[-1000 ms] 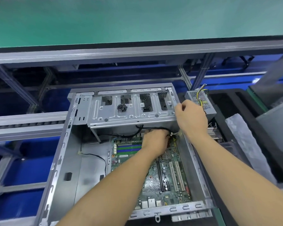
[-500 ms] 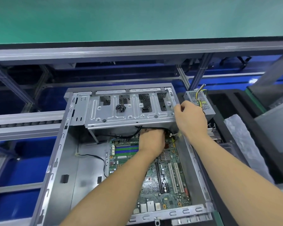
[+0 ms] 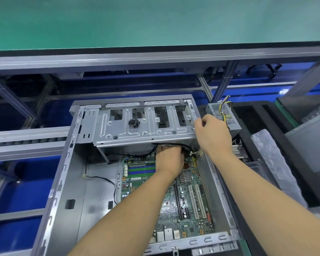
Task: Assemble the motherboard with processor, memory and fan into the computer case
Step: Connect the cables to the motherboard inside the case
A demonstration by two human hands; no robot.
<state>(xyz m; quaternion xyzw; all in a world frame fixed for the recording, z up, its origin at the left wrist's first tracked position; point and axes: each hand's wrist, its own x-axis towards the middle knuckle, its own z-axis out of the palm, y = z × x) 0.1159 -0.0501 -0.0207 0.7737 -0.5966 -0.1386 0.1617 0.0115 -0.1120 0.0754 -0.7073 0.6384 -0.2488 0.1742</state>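
Reaching deep into an open computer case (image 3: pixel 68 182), the left hand (image 3: pixel 169 159) curls over black cables (image 3: pixel 137 155) at the motherboard's (image 3: pixel 188 206) far edge, just under the metal drive cage (image 3: pixel 146 126); what its hidden fingers hold I cannot tell. The right hand (image 3: pixel 211 137) grips the drive cage's right end, fingers curled round its edge. The motherboard lies flat inside the case, long axis running away from the person, directly beneath the nearer left hand. A power supply (image 3: pixel 224 115) sits right of the cage.
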